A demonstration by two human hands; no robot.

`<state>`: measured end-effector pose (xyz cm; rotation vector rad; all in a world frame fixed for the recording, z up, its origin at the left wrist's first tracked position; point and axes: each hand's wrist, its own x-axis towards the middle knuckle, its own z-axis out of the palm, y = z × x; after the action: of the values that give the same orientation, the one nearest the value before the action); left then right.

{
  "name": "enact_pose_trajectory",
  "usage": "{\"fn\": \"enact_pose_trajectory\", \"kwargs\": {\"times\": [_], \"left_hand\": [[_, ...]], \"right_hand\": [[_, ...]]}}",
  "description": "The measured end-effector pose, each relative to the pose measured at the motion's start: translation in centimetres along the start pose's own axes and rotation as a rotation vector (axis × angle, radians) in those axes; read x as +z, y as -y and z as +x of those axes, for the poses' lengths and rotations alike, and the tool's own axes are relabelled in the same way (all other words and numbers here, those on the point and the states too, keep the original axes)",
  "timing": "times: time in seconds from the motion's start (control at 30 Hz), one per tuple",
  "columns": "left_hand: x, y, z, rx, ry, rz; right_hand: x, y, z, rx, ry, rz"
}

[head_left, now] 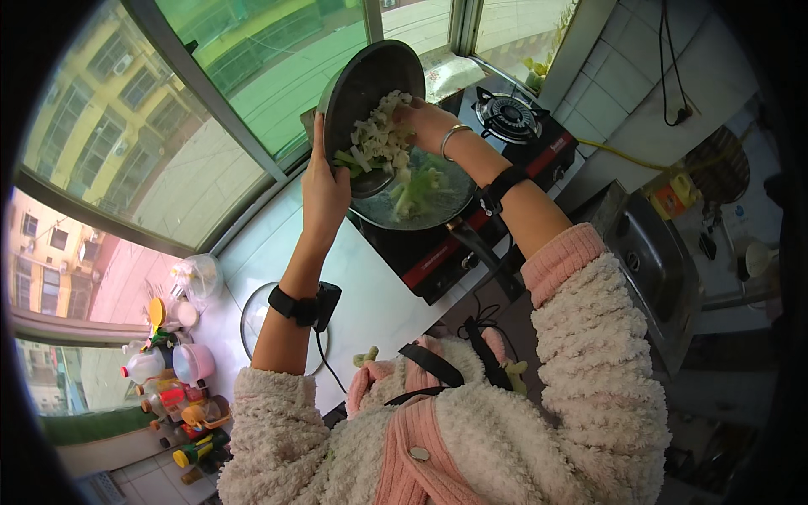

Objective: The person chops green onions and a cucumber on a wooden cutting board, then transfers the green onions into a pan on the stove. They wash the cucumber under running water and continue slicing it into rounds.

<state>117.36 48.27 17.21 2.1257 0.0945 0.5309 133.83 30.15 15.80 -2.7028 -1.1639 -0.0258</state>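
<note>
Tilted over a frying pan [442, 189], a dark metal bowl [353, 82] is gripped at its left rim by my left hand [325, 180]. White cauliflower-like pieces and green stalks [382, 136] lie in the bowl's lower side. My right hand [426, 123] reaches to the bowl's mouth, its fingertips against the white pieces; the fingers are partly hidden, so their hold is not certain. Pale green vegetable pieces [416, 189] are in the pan, blurred as if falling or steaming. The pan rests on the near burner of a black gas stove [404, 252], its handle [480, 249] pointing towards me.
A bare second burner [510, 115] is at the stove's far end. A glass lid [259, 322] lies on the white counter [372, 303]. Several bottles [145, 366] and a pink tub [192, 363] crowd the left side. To the right is a metal sink [656, 240]; windows [252, 76] border the counter.
</note>
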Motion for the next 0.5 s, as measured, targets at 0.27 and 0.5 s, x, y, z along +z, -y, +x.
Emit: {"fn": "enact_pose_trajectory", "kwargs": {"times": [0.27, 0.5], "left_hand": [[-0.2, 0.4, 0.0, 0.135, -0.034, 0.105], [0.0, -0.1, 0.2, 0.239, -0.107, 0.069]], "right_hand": [[-2.4, 1.8, -1.2, 0.197, 0.036, -0.057], [0.6, 1.5, 0.7, 0.121, -0.267, -0.009]]}}
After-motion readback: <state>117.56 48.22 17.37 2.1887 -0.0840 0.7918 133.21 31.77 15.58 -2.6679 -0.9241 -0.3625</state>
